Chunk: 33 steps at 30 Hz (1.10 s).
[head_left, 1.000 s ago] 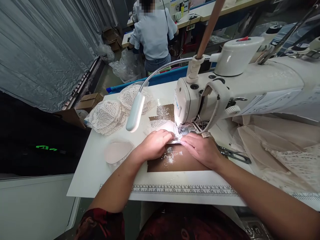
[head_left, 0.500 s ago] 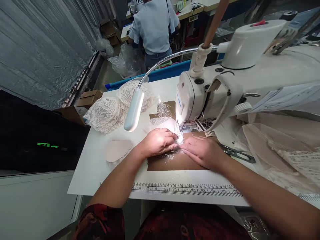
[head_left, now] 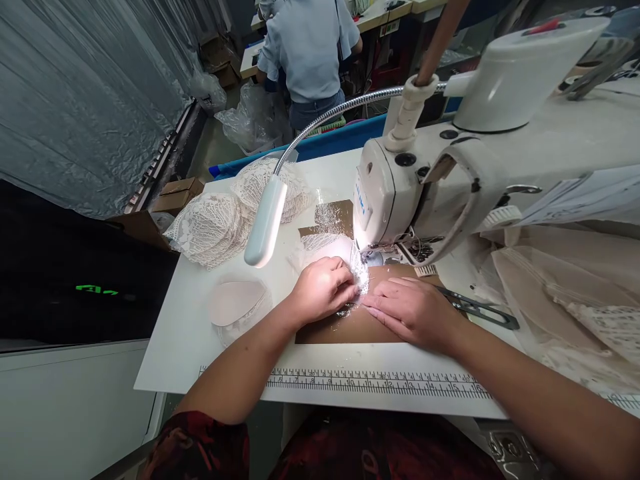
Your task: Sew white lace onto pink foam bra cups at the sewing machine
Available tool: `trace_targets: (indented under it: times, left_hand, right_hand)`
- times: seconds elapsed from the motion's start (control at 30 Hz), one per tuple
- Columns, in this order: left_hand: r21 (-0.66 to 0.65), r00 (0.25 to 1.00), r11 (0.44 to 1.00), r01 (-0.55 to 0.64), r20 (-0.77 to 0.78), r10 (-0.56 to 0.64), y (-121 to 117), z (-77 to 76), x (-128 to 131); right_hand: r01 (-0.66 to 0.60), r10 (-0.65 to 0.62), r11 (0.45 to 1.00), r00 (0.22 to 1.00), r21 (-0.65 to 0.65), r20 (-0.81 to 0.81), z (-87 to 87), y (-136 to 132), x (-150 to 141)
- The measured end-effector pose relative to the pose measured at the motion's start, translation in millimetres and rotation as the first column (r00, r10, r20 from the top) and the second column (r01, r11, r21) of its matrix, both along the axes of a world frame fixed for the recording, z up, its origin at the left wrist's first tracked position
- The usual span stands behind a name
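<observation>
A white lace-covered bra cup point(head_left: 337, 248) lies under the needle area of a white sewing machine point(head_left: 383, 193), lit brightly by the lamp. My left hand point(head_left: 326, 288) rests on its near side, fingers curled and closed on the lace edge. To the right, my right hand point(head_left: 407, 308) lies low on the brown board point(head_left: 345, 331), with its thumb and fingertips together at the lace edge. The lace between the two hands is partly hidden by the left fingers.
Stacked lace cups point(head_left: 207, 227) sit at the table's back left. A beige cup pad point(head_left: 237, 301) lies near my left forearm. The lamp head point(head_left: 267, 223) hangs over the table. Sheer beige fabric point(head_left: 545, 280) is piled at right. Ahead, a person point(head_left: 310, 53) sits facing away.
My hands have parted slightly, the right one shifting a little right. More of the lace edge shows between them. The view has shifted slightly.
</observation>
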<state>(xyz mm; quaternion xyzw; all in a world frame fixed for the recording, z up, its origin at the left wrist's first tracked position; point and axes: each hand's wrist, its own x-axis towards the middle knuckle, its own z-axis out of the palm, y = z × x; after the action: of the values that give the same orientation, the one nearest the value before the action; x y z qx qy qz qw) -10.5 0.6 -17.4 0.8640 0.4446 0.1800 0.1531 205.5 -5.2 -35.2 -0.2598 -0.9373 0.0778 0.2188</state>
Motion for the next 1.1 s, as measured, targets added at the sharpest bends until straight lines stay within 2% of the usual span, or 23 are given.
trace_targets:
  times: [0.2,0.43,0.6,0.83,1.1]
  left_hand:
    - [-0.027,0.998,0.998,-0.053,-0.041,0.052,-0.1,-0.8,4.6]
    - [0.0,0.995,0.998,-0.07,-0.074,0.07,-1.2,-1.8,6.8]
    - [0.006,0.999,1.0,-0.031,-0.01,0.031,-1.1,-5.0,4.7]
    - [0.046,1.0,0.999,-0.008,-0.015,0.009,-1.3,-9.7,2.2]
    - [0.134,0.987,0.991,0.027,-0.161,-0.005,-3.1,-7.5,3.9]
  right_hand:
    - [0.014,-0.014,1.0,0.999,0.009,-0.041,0.0,-1.1,1.5]
    - [0.158,-0.158,0.987,0.985,-0.008,-0.073,0.1,-0.4,0.6]
    - [0.17,-0.17,0.985,0.984,-0.021,-0.054,-0.3,-0.4,0.2]
    - [0.171,-0.173,0.985,0.984,-0.032,-0.045,-0.9,-0.2,0.2]
    - [0.173,-0.176,0.983,0.983,-0.068,-0.042,0.5,0.3,1.3]
